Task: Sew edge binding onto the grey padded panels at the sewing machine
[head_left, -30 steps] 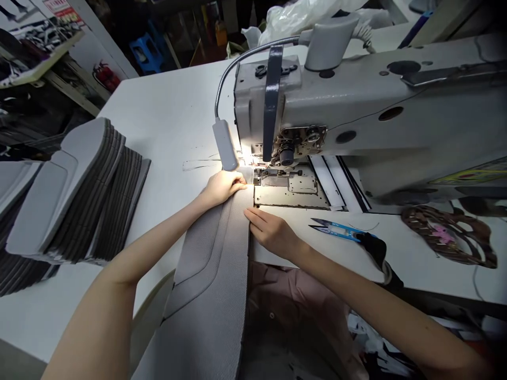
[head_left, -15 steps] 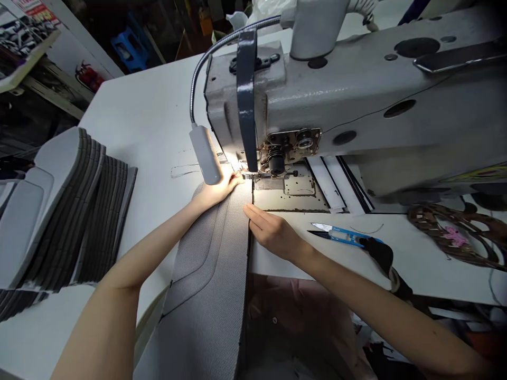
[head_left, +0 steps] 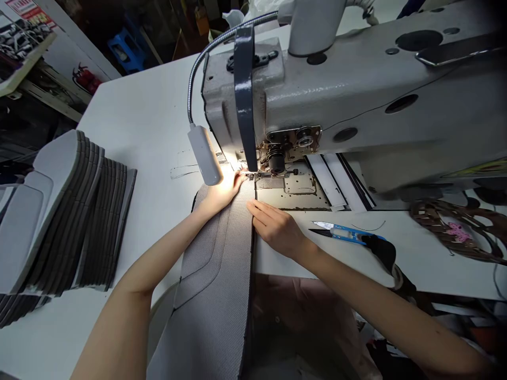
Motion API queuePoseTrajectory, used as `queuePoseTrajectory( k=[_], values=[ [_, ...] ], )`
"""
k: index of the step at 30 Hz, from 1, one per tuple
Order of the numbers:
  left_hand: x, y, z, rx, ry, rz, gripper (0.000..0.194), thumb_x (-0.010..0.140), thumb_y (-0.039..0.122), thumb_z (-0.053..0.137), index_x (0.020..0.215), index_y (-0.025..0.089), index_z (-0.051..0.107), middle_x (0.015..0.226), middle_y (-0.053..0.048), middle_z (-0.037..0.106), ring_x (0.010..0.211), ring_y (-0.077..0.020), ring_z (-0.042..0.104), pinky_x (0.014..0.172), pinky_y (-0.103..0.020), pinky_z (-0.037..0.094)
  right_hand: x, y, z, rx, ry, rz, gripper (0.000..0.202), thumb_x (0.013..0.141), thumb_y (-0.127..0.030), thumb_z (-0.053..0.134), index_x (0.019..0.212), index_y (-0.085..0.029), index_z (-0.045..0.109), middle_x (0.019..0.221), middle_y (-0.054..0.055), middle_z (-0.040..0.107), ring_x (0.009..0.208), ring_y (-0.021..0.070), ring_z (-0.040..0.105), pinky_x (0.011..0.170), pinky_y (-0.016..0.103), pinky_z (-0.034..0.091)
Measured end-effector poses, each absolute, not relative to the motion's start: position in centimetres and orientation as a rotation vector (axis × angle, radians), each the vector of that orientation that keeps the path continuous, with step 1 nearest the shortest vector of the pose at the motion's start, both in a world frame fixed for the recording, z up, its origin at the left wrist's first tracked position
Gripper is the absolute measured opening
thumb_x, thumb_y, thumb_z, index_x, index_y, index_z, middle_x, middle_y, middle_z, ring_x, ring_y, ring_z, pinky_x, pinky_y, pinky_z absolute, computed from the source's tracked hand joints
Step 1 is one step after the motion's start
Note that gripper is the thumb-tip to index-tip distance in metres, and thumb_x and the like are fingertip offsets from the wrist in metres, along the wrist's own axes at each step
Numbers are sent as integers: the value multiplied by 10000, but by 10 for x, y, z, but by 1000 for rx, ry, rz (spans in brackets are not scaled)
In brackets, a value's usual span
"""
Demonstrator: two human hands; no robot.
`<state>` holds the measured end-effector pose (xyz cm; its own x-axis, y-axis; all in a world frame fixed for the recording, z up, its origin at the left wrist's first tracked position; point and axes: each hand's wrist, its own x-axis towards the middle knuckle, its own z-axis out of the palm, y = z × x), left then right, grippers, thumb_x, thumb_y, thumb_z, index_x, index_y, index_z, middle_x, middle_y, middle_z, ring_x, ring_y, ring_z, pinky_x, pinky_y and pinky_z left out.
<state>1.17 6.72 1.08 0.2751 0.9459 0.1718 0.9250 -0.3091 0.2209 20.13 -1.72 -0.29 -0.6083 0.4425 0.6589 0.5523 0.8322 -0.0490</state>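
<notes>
A long grey fabric panel with dark curved seams runs from the lower middle up under the presser foot of a sewing machine. My left hand rests on its upper left part, fingers drawn together close beside the foot; the fingertips are partly lost in the lamp's glare. At the panel's right edge, just below the foot, my right hand grips with fingertips on top. Its thumb is mostly hidden. The needle itself is hard to make out.
Stacked grey padded pieces stand at the left of the white table. Right of my right hand lie blue thread snips beside a dark cloth. Farther right is a brown openwork item. A lamp hangs low by the machine head.
The grey panel has slid a little up and to the right, toward the machine. My left hand and forearm moved with it; my right hand shifted slightly right. The view tilted slightly.
</notes>
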Motion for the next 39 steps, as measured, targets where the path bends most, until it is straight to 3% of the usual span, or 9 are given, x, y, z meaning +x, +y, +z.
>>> queuePoseTrajectory(
  k=[5, 9, 16, 21, 25, 29, 31, 39],
  values=[
    [18, 21, 21, 2709, 1485, 428, 226, 1000, 167, 461, 1018, 189, 685, 1134, -61, 725, 1020, -222, 623, 899, -351, 496, 202, -18, -5, -762, -2358, -157, 309, 962, -40, 429, 908, -91, 729, 1164, 173, 728, 1143, 233, 675, 971, 368, 599],
    [20, -1, 22, 2679, 1449, 410, 313, 994, 131, 417, 1189, 182, 656, 1317, -61, 667, 1080, -235, 600, 957, -383, 489, 202, -16, -5, -801, -2344, -171, 318, 964, -36, 415, 902, -88, 723, 1120, 167, 731, 1123, 236, 668, 964, 354, 594],
    [24, 1, 24, 2585, 1487, 364, 383, 926, 69, 414, 1172, 195, 680, 1277, -67, 685, 1084, -245, 592, 992, -423, 464, 203, -18, -5, -855, -2395, -56, 368, 976, -36, 365, 836, -142, 688, 998, 117, 718, 925, 198, 656, 881, 353, 584],
    [24, 3, 22, 2588, 1484, 414, 378, 926, 78, 413, 1172, 191, 676, 1283, -68, 683, 1089, -252, 586, 992, -433, 464, 206, -21, 1, -899, -2417, -51, 333, 963, -30, 395, 882, -139, 699, 1097, 101, 719, 934, 185, 642, 865, 318, 550],
    [23, 8, 17, 2616, 1454, 467, 389, 920, 85, 399, 1172, 185, 679, 1274, -78, 687, 1093, -258, 588, 998, -452, 471, 230, -9, 19, -1199, -2418, 81, 286, 966, -107, 463, 798, -171, 685, 893, 52, 716, 828, 182, 620, 728, 297, 499],
    [22, 10, 14, 2618, 1438, 509, 393, 907, 93, 412, 1188, 174, 676, 1272, -94, 687, 1113, -275, 579, 1006, -481, 473, 271, 17, 28, -1934, -2053, -52, 163, 928, -177, 560, 893, -116, 707, 944, 146, 685, 882, 267, 612, 667, 331, 456],
    [21, 10, 14, 2617, 1438, 521, 393, 906, 96, 411, 1184, 165, 679, 1265, -98, 690, 1116, -283, 575, 1004, -490, 476, 286, 28, 24, -2101, -1934, -55, 180, 904, -205, 595, 909, -69, 712, 989, 208, 662, 886, 302, 615, 655, 348, 457],
    [21, 9, 11, 2581, 1438, 541, 403, 906, 92, 406, 1188, 188, 677, 1281, -94, 680, 1143, -270, 577, 1023, -488, 463, 293, 39, 28, -2022, -2180, -34, 261, 797, -19, 471, 786, -34, 731, 877, 254, 666, 822, 303, 637, 642, 367, 467]
  ],
)
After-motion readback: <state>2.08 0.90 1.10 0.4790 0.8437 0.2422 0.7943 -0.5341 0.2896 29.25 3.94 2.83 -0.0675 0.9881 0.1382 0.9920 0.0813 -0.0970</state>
